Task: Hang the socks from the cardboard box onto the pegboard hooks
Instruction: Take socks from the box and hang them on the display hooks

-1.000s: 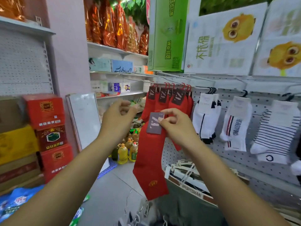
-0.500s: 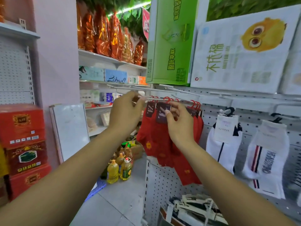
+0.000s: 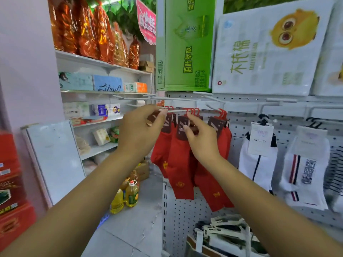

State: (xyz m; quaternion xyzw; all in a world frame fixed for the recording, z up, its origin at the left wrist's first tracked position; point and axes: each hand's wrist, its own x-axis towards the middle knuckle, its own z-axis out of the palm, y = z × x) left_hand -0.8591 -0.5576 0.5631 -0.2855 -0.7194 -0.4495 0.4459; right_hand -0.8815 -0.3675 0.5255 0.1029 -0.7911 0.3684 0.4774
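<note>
The peg hook (image 3: 178, 110), a thin white rod, sticks out from the pegboard (image 3: 185, 210) toward the person. Its long axis runs in the view from the free tip at the left to the board at the back right. The left hand (image 3: 141, 130) is at this free tip and pinches it between thumb and forefinger, I judge to keep the rod steady. The right hand (image 3: 202, 141) is just beside it, a little further along the rod and below it. Its thumb and fingers pinch the dark card header of 1 red sock pair (image 3: 181, 164). The red plastic hanger of this pair seems to sit over the rod already, among several similar hangers, but I cannot tell this surely. The pair hangs straight down, with the toe toward the floor. More red socks (image 3: 226, 138) hang further to the right, closer to the board. So the coming move should go along the rod, away from the left hand and toward the board, and the right hand is the nearer one for it. The cardboard box (image 3: 193, 244) stands low, under the right forearm.
</note>
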